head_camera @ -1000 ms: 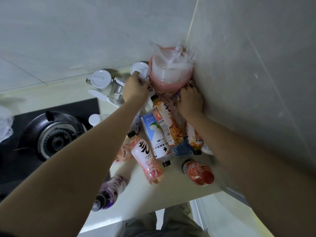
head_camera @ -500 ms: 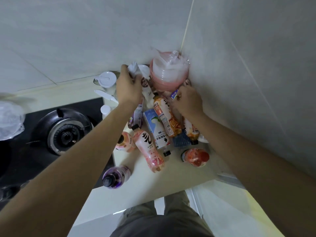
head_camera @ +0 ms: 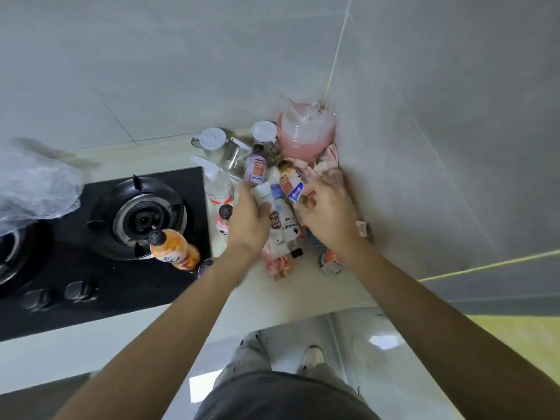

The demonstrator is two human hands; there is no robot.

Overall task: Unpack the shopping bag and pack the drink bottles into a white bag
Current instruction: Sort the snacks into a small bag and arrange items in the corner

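While both arms reach forward over the pale bench, the left hand curls round a white-capped bottle with a dark round label, and the right hand pinches a dark-capped bottle with a red, white and blue label, tilted up toward the wall. Under and between the hands lies a heap of drink bottles: a pink one nearest the bench edge, a white carton-like bottle with dark print too small to read, and a red-labelled one below the right wrist. Left of the left hand an orange bottle stands on the black hob, beside its burner. Beyond the left hand stand a clear bottle and a purple bottle. Farther off, by the wall, are white-lidded jars and a pink tub wrapped in clear plastic in the corner. Far left lies a crumpled white bag.
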